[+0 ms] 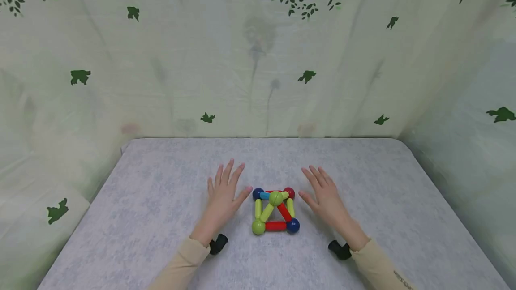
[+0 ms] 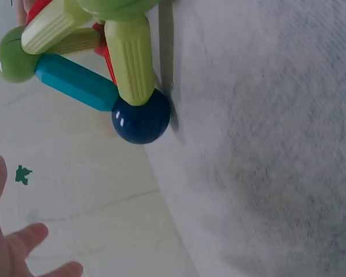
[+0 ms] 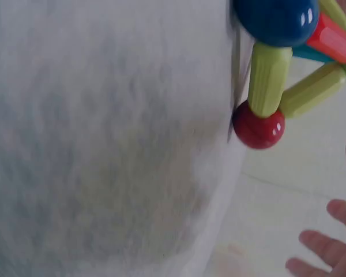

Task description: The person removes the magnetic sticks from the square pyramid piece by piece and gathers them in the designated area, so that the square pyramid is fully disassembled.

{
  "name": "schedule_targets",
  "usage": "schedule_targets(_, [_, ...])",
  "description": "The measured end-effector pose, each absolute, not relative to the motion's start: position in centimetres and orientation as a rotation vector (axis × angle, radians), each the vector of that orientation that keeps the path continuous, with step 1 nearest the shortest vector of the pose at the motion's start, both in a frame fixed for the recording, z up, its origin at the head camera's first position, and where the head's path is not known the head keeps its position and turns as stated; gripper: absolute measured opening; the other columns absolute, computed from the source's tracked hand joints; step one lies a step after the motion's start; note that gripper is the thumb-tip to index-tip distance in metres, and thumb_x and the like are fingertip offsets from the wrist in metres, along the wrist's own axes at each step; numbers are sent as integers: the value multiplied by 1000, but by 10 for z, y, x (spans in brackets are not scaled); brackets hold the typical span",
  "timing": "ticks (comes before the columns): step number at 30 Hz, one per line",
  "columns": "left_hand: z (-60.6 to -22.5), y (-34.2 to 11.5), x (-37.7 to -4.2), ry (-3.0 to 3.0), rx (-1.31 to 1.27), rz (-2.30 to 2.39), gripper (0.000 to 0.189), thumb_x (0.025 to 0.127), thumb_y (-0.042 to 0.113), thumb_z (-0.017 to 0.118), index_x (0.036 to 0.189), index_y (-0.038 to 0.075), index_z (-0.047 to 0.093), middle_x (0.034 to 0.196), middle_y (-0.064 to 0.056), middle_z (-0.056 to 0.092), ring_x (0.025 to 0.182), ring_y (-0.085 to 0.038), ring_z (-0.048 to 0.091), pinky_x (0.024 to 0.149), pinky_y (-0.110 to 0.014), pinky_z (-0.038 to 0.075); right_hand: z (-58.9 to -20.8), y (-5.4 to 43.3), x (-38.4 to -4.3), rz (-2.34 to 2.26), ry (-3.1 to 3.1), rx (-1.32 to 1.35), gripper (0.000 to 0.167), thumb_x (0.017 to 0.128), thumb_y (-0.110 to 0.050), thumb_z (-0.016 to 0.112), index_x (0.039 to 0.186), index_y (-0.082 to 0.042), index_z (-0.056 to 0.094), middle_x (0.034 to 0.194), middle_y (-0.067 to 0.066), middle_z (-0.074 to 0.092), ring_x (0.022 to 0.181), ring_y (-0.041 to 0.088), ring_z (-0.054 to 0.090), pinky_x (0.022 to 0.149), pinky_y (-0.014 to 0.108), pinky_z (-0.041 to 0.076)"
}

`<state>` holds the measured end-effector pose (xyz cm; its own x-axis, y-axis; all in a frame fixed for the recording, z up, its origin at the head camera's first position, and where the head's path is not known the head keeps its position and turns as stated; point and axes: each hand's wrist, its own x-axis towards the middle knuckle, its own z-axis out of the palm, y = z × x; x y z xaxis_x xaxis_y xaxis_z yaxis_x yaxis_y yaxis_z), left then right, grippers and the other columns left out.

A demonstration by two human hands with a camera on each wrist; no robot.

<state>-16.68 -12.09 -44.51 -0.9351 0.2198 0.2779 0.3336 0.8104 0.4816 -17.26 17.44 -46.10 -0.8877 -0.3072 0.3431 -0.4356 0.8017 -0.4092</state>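
Observation:
A small pyramid of rods and balls (image 1: 276, 226), like a magnetic building toy, sits on the table between the hands. Its base has a green ball (image 1: 258, 227), a red ball (image 3: 258, 125) and two dark blue balls, joined by red and yellow-green rods. Another green ball (image 1: 276, 198) tops it, with sloping rods in red, yellow-green and light blue. To the left, my left hand (image 1: 221, 200) has its fingers spread, thumb close to the far-left blue ball (image 2: 141, 118). On the other side my right hand (image 1: 329, 200) has extended fingers, apart from the pyramid. Neither hand holds anything.
A grey mottled cloth covers the table (image 1: 161, 173). Behind it and along the sides hangs a pale curtain (image 1: 225, 57) printed with leaves and branches. Black wrist devices (image 1: 219, 244) sit at both cuffs, low over the table.

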Motion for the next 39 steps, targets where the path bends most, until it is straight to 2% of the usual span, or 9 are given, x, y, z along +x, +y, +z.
schedule_targets(3, [-445,-114,-166,-2708,-602,-1089,61,96,40,55,148,15,35,152,-10,31,139,-34,22,107,-62,15,-461,171,-169,901,-2665,693,60,91,-26,67,142,-6,43,143,16,42,132,35,36,103,56,32])
schedule_targets(6, [-447,-106,-165,-2626,-732,-1391,55,95,34,59,142,10,43,143,-7,44,133,-27,36,107,-51,28,-462,166,-165,1108,-2616,786,51,89,-18,69,134,-4,51,134,11,52,123,30,48,98,52,40])
schedule_targets(10, [-451,-95,-166,-2562,-853,-1568,52,91,26,67,136,5,49,134,-10,52,125,-24,46,103,-47,37,-464,160,-161,1370,-2583,872,39,89,-12,69,125,-3,56,121,7,61,109,25,57,89,49,47])
schedule_targets(17, [-455,-79,-165,-2542,-983,-1520,53,84,21,75,130,7,53,128,-7,56,119,-20,50,98,-42,42,-465,148,-155,1649,-2560,960,26,89,-9,68,113,-2,58,105,8,65,94,24,63,82,41,52])
schedule_targets(21, [-455,-73,-164,-2550,-1005,-1518,48,85,16,74,128,4,54,124,-4,57,111,-16,53,93,-38,46,-446,139,-146,1649,-2580,947,23,87,1,67,107,4,58,98,14,64,86,25,63,78,42,53])
schedule_targets(24, [-456,-72,-163,-2547,-999,-1517,43,86,12,72,125,4,55,120,0,59,106,-13,55,90,-36,47,-432,135,-141,1630,-2604,926,21,85,4,68,103,6,57,94,15,63,82,24,62,76,38,53])
schedule_targets(26, [-456,-72,-163,-2540,-999,-1513,41,86,11,71,124,6,56,119,1,59,105,-13,55,88,-36,48,-431,134,-140,1623,-2613,912,21,84,5,68,102,6,57,92,14,63,81,24,62,75,34,53])
schedule_targets(31, [-456,-74,-165,-2550,-1034,-1510,39,88,13,68,125,10,57,121,2,59,106,-11,56,88,-35,49,-441,135,-142,1630,-2588,921,22,83,7,68,101,7,56,91,15,62,80,25,62,74,35,53])
schedule_targets(39, [-455,-85,-174,-2518,-1057,-1516,42,86,6,69,125,6,57,122,-3,61,110,-17,56,92,-45,46,-463,139,-151,1723,-2587,862,23,88,-6,69,107,-3,57,99,6,62,85,17,62,80,31,52])
